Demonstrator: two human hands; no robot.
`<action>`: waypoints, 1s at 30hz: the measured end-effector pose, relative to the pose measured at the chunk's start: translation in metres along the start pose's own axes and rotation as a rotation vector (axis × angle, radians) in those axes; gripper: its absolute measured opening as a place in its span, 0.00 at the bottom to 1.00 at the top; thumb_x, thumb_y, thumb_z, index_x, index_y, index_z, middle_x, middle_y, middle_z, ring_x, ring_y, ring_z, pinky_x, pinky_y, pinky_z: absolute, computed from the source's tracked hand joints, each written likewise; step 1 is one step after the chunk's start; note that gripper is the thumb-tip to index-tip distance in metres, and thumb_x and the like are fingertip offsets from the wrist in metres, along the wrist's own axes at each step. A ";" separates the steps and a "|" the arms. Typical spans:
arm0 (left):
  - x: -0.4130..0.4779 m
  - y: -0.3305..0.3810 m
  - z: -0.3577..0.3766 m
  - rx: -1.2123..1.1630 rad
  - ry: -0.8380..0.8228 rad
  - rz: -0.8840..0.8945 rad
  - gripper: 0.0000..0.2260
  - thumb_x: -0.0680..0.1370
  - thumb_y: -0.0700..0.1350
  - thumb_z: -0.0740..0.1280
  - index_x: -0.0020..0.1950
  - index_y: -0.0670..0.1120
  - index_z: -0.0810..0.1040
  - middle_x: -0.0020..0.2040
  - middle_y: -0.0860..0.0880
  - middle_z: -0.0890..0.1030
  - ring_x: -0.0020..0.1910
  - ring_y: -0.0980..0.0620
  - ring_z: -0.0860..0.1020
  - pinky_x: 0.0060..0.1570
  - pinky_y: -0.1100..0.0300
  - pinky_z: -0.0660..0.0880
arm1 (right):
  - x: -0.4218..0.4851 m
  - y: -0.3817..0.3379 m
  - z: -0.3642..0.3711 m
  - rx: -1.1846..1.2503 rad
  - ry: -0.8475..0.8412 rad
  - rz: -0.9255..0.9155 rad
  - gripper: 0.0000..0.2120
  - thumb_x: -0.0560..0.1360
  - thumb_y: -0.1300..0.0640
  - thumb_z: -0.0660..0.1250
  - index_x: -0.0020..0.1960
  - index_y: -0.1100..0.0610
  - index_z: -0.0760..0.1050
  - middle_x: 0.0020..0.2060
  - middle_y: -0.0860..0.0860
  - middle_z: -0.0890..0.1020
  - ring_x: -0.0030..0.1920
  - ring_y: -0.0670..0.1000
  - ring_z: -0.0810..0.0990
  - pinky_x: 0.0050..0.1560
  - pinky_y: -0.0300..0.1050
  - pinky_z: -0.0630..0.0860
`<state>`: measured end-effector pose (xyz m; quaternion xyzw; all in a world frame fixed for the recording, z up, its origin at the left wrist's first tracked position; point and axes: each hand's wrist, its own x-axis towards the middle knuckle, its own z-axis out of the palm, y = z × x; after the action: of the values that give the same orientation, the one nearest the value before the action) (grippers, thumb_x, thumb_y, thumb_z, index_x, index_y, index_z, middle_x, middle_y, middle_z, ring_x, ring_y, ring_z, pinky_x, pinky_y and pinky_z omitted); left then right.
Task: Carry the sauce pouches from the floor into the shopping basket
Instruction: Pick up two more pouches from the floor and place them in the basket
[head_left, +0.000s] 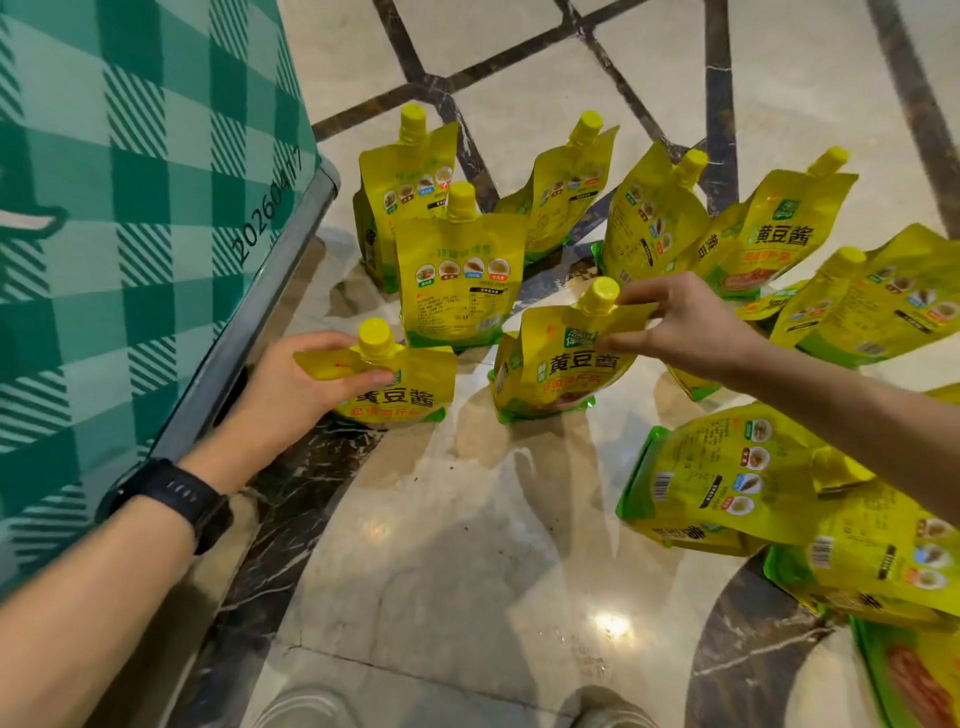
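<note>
Glossy plastic pouches (460, 275) stand on polished stone floor (467, 545) (mirror-smooth), beside checked cloth (130, 182) edged in metal.

Every pouch (563, 364) is yellow with a yellow cap (598, 296) and green base strip. The cloth (130, 182) is checked in teal and pale green, some squares striped. The floor (467, 545) is cream marble crossed by dark veined bands. The watch (176, 499) is black.

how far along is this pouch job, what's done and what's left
Done: nothing that this view shows. In hand: the left hand grips one pouch below its cap, the right hand pinches a second pouch at its top; both appear to rest on the floor. Left: these two, plus the other pouches standing and lying around them.
</note>
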<state>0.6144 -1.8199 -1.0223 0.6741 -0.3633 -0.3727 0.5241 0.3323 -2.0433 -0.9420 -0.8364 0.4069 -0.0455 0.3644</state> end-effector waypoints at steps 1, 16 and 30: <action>0.000 -0.005 0.002 -0.030 -0.009 -0.007 0.11 0.62 0.46 0.79 0.44 0.53 0.87 0.44 0.54 0.87 0.43 0.60 0.84 0.45 0.68 0.79 | 0.000 0.006 0.001 0.008 -0.028 0.034 0.13 0.69 0.57 0.79 0.53 0.56 0.84 0.51 0.51 0.86 0.53 0.50 0.83 0.58 0.54 0.80; 0.014 -0.016 0.001 -0.025 0.022 -0.082 0.17 0.61 0.51 0.80 0.48 0.51 0.86 0.48 0.54 0.87 0.47 0.57 0.85 0.44 0.66 0.80 | 0.024 0.025 0.016 0.373 -0.298 0.186 0.15 0.62 0.52 0.78 0.47 0.55 0.84 0.47 0.50 0.88 0.50 0.49 0.87 0.52 0.43 0.83; -0.012 -0.031 -0.002 -0.035 -0.174 -0.094 0.29 0.65 0.32 0.76 0.66 0.36 0.76 0.61 0.37 0.81 0.55 0.51 0.82 0.58 0.56 0.80 | -0.031 0.049 0.075 0.213 -0.217 0.172 0.33 0.61 0.65 0.83 0.61 0.48 0.76 0.52 0.42 0.83 0.53 0.41 0.82 0.55 0.36 0.77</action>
<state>0.6137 -1.8025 -1.0510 0.6462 -0.3687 -0.4605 0.4843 0.3081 -1.9980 -1.0222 -0.7551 0.4283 0.0334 0.4952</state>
